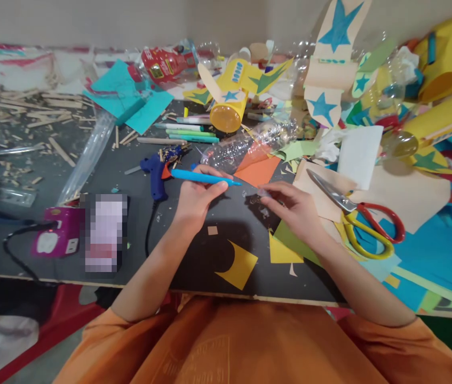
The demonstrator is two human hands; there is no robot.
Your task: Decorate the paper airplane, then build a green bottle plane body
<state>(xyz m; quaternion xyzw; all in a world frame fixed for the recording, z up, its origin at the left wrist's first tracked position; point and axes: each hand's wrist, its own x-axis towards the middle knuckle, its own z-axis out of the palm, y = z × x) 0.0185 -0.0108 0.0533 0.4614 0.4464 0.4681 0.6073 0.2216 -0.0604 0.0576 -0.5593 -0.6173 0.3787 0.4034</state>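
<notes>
Fingers of the left hand (197, 200) clamp a blue marker (193, 176) at the head view's centre, its tip pointing right. Just right of centre, the right hand (295, 208) bends its fingertips inward; whether they grip anything cannot be told. Glue gun (157, 173) lies centre-left, scissors (348, 205) centre-right.

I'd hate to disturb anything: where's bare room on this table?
Between the blurred rectangular device and thin black cord; also left of the notched yellow paper. Crowded right: red-and-yellow-handled metal scissors, coloured paper.
</notes>
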